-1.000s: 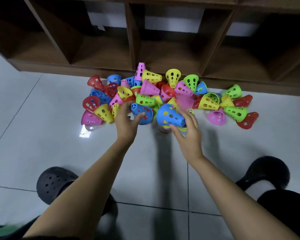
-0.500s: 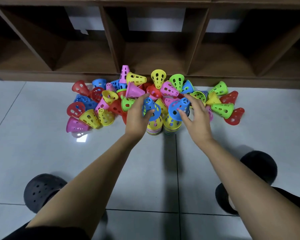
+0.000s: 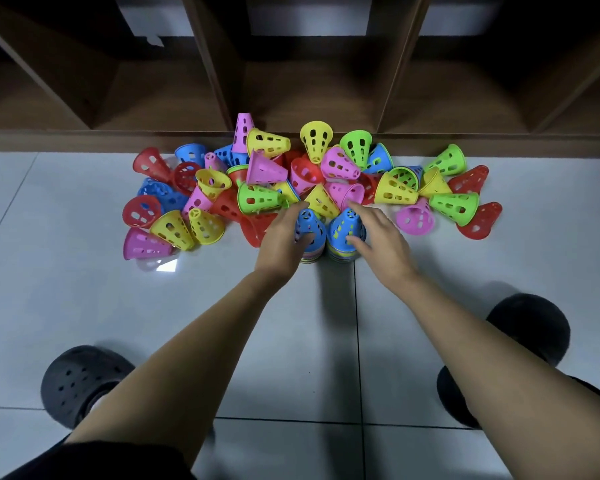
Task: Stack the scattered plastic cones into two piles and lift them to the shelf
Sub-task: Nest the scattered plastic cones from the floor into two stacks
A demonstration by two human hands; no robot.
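Piles [image 3: 311, 251] sit behind left hand [image 3: 282, 241], right hand [image 3: 379, 244]; grips unclear.

Glossy floor tiles [image 3: 84, 306], plastic cones [image 3: 262, 199]

Glossy pale floor tiles [image 3: 84, 306] meet at thin grout lines. Two black shoes stand apart: a perforated clog [image 3: 80, 382] on the left, a plain dark shoe [image 3: 530, 327] on the right.
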